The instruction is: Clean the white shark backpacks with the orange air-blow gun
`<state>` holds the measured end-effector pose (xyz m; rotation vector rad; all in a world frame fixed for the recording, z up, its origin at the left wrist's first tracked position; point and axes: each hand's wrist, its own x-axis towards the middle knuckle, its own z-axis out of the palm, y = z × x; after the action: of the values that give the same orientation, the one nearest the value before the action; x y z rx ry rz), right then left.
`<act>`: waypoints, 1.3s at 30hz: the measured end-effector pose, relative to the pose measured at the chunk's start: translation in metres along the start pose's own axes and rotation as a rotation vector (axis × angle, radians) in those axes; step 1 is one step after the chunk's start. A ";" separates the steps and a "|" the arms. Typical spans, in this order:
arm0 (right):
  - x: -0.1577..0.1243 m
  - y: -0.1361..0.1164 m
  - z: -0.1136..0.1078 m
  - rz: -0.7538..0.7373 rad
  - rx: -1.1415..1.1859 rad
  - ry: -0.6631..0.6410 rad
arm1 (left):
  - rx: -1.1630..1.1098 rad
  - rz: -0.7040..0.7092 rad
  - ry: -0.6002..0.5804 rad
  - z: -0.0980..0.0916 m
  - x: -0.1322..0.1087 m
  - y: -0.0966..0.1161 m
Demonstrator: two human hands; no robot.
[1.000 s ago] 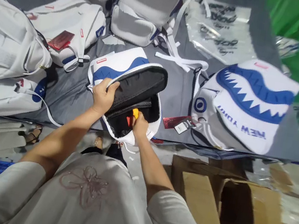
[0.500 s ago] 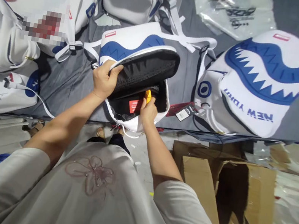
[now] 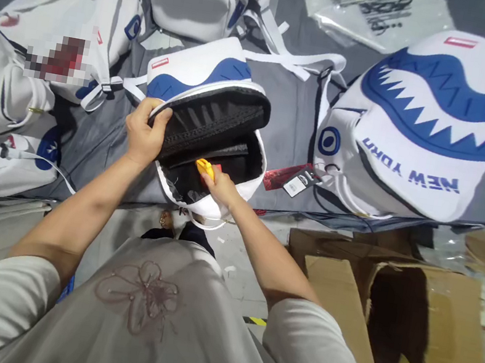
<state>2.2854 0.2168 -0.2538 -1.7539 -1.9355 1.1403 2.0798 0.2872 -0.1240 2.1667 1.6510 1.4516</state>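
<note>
Yellow tool (image 3: 204,167) farther left over open backpack (image 3: 219,113), in right hand's grip (image 3: 221,188)

This looks like a workshop or packing floor for bags. Matching white backpacks (image 3: 189,6) crowd a cloth-covered table (image 3: 291,134) from the left edge across to the right. A printed tag (image 3: 299,181) lies right of centre, a printed clear plastic bag (image 3: 374,17) at the top, and an open cardboard box (image 3: 450,306) at lower right. Yellow-and-black tape (image 3: 254,320) marks the floor (image 3: 233,286) at bottom centre.
</note>
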 end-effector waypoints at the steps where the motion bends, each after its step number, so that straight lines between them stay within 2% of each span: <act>1: 0.001 0.003 -0.001 -0.023 0.060 -0.007 | 0.015 -0.006 -0.008 0.000 -0.001 0.000; 5: 0.003 0.011 0.006 -0.068 0.231 0.030 | 0.038 -0.004 0.008 0.000 -0.004 -0.001; 8: 0.005 0.012 0.010 -0.048 0.228 0.013 | 0.042 0.007 0.014 0.002 -0.007 -0.003; 12: 0.010 0.008 -0.002 -0.055 0.172 -0.097 | 0.111 0.045 0.035 0.002 -0.014 0.000; 16: 0.016 0.004 -0.026 -0.021 0.247 -0.298 | 0.269 0.191 0.098 -0.005 -0.022 0.008; 18: 0.019 0.003 -0.037 -0.009 0.301 -0.390 | 0.335 0.205 0.012 -0.011 -0.029 0.012; 22: 0.025 -0.001 -0.051 -0.001 0.283 -0.506 | 0.462 0.074 -0.337 -0.025 -0.053 0.023; 25: 0.018 -0.010 -0.060 -0.043 0.071 -0.498 | 0.487 -0.002 -0.501 -0.032 -0.071 0.030; 29: -0.025 -0.026 -0.071 -0.103 -0.527 -0.425 | 0.489 -0.121 -0.498 -0.033 -0.072 0.028; 31: -0.055 -0.033 -0.073 -0.127 -0.745 -0.457 | 0.507 -0.151 -0.509 -0.027 -0.067 0.021; 35: -0.099 -0.045 -0.066 -0.180 -0.923 -0.585 | 0.505 -0.131 -0.504 -0.005 -0.074 0.006; 39: -0.099 -0.052 -0.062 -0.204 -0.936 -0.636 | 0.394 -0.041 -0.546 0.011 -0.101 -0.006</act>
<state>2.3123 0.1488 -0.1491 -1.5551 -3.3433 0.8108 2.0845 0.2164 -0.1975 2.3938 1.8422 0.4640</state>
